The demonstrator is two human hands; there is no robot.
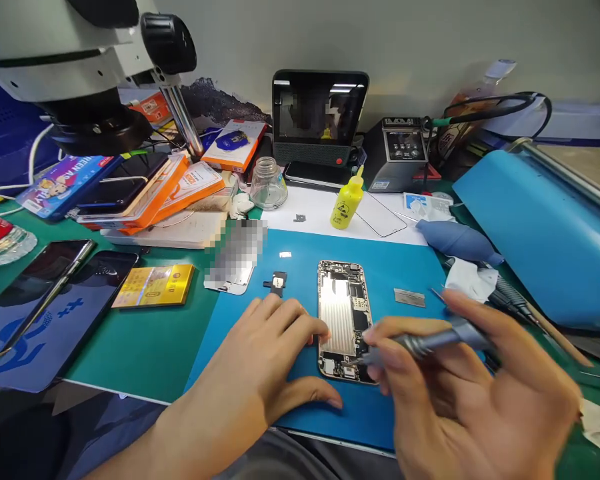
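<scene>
Both our hands worked the opened phone (343,319): left hand (260,373) flat, steadying it, right hand (473,387) clamped on a screwdriver (425,341). We judged a slipping tip might gouge the board.

left hand (260,363): bare, no glove, no ring | right hand (460,400): bare, no glove, motion-blurred | left forearm (145,447): bare to frame edge, no sleeve, no watch | right wrist: out of frame

left hand (265,353): palm down, fingers spread and lightly curled, thumb out sideways | right hand (475,393): raised (slightly blurred), fingers pinched in a pen-like grip | forearms: enter from below
</scene>
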